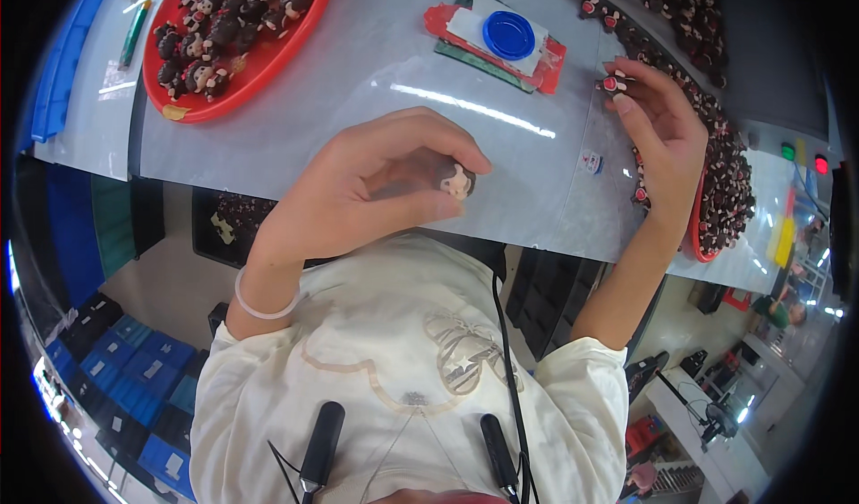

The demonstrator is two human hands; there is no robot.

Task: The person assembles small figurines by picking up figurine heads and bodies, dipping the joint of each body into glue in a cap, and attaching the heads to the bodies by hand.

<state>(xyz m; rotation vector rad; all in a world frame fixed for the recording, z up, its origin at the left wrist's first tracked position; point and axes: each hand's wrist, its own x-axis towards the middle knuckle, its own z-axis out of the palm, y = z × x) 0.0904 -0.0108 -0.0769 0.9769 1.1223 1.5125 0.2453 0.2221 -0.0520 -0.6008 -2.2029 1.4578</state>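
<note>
My left hand (358,182) is curled above the near edge of the grey table. Between its thumb and fingers sits a small doll head (457,182) with dark hair and a pale face. Farther right, my right hand (658,119) pinches a small dark doll body (614,84) with red and pale parts. That hand is beside a long pile of similar small figure parts (707,119) along the table's right side. The two pieces are well apart from each other.
A red round tray (259,82) of dark-haired doll pieces stands at the far left. At the back middle, a blue round lid (508,35) rests on stacked red, white and green pieces. A green tube (135,34) lies far left. Another red tray (701,236) is heaped at right.
</note>
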